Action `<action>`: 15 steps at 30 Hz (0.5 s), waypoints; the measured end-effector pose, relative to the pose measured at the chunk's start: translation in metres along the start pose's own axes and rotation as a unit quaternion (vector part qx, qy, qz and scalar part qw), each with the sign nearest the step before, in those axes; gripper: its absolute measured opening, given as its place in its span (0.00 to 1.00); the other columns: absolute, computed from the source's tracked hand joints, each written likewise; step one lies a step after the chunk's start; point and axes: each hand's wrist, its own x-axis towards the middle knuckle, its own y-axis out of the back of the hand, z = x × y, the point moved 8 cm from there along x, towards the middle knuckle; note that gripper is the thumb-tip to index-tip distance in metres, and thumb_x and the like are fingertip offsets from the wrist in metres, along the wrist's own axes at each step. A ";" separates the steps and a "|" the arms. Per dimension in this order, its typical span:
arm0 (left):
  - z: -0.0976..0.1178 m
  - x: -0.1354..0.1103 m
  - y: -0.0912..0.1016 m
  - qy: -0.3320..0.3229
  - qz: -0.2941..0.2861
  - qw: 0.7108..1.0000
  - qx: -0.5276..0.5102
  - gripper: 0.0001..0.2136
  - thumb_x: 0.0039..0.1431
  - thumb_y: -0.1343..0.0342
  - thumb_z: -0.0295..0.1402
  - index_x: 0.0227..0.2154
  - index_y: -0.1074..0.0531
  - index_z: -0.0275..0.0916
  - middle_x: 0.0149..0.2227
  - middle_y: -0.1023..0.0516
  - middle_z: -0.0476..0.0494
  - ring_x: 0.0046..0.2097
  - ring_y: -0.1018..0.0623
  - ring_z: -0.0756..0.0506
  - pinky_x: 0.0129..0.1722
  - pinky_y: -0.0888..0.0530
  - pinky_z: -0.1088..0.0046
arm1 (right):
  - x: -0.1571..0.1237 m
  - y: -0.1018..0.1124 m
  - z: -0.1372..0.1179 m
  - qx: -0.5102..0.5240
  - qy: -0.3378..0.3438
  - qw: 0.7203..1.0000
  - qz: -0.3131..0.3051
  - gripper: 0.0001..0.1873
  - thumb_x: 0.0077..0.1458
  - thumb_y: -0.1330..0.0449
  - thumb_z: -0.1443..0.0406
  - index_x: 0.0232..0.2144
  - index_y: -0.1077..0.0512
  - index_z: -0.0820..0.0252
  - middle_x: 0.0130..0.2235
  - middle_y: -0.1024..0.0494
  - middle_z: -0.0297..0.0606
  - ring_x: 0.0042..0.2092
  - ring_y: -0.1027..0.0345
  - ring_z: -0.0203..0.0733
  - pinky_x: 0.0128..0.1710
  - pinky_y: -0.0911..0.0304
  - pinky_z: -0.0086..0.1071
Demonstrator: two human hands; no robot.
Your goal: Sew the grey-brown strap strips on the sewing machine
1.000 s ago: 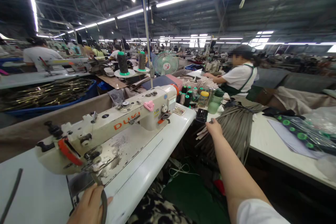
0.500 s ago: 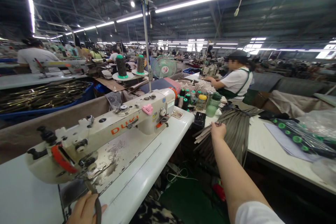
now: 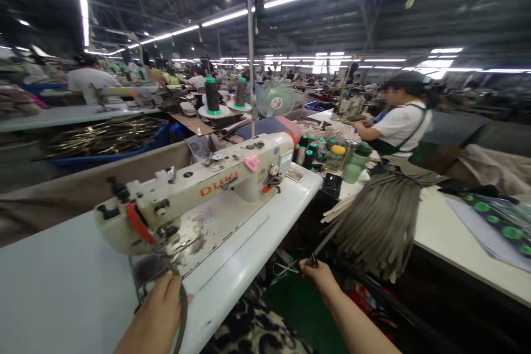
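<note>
My left hand (image 3: 160, 310) rests near the front edge of the white sewing table (image 3: 62, 287), fingers curled around a dark grey strap (image 3: 181, 310) that runs up under the needle of the cream sewing machine (image 3: 199, 191). My right hand (image 3: 317, 275) is low, between the two tables, pinched on the end of one thin grey strip (image 3: 322, 244) drawn from the bundle of grey strips (image 3: 381, 221) that hangs over the edge of the neighbouring table.
Thread cones (image 3: 212, 97), a small fan (image 3: 276, 99), bottles and spools (image 3: 336, 157) stand behind the machine. A person in a white shirt and green apron (image 3: 400, 124) works at the right table (image 3: 456, 243). A blue bin of dark strips (image 3: 103, 138) sits at left.
My right hand has come back from the top of the strip bundle, down and toward me, now holding one strip's end. The view has swung right; my left hand stays on the strap.
</note>
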 end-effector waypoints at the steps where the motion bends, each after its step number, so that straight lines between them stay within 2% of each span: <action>1: 0.002 0.001 0.002 0.007 -0.022 1.000 0.016 0.10 0.66 0.49 0.32 0.47 0.28 0.37 0.54 0.24 0.31 0.53 0.20 0.37 0.54 0.22 0.62 | -0.006 -0.005 0.002 -0.001 -0.012 1.000 -0.016 0.18 0.37 0.32 0.52 0.25 0.24 0.60 0.17 0.29 0.31 0.18 0.38 0.39 0.19 0.45 0.31; 4: 0.010 0.004 0.008 0.017 -0.107 0.994 0.017 0.13 0.66 0.49 0.30 0.51 0.28 0.37 0.56 0.24 0.33 0.57 0.22 0.37 0.58 0.24 0.59 | 0.002 -0.002 -0.009 0.000 -0.035 0.999 -0.019 0.26 0.37 0.34 0.47 0.30 0.22 0.63 0.18 0.30 0.32 0.18 0.41 0.37 0.18 0.48 0.31; 7: 0.021 0.006 0.020 0.025 -0.163 0.986 0.005 0.14 0.68 0.50 0.30 0.54 0.30 0.36 0.60 0.28 0.32 0.61 0.26 0.36 0.62 0.27 0.58 | 0.029 0.013 -0.029 -0.001 -0.032 0.999 0.011 0.35 0.38 0.36 0.41 0.36 0.21 0.66 0.20 0.29 0.36 0.22 0.37 0.41 0.19 0.45 0.33; 11: 0.034 0.009 0.034 0.052 -0.161 0.986 0.007 0.15 0.66 0.47 0.27 0.55 0.31 0.35 0.62 0.31 0.30 0.64 0.29 0.35 0.65 0.32 0.55 | 0.044 0.030 -0.039 -0.036 -0.010 0.998 0.041 0.35 0.46 0.40 0.41 0.42 0.20 0.64 0.25 0.24 0.42 0.25 0.33 0.46 0.21 0.40 0.38; 15: 0.040 0.013 0.038 0.066 -0.163 0.984 -0.012 0.17 0.65 0.44 0.27 0.55 0.33 0.36 0.60 0.30 0.32 0.66 0.31 0.35 0.66 0.33 0.55 | 0.042 0.027 -0.039 -0.088 0.043 0.995 0.015 0.28 0.50 0.42 0.43 0.39 0.19 0.56 0.29 0.20 0.46 0.28 0.28 0.55 0.24 0.34 0.45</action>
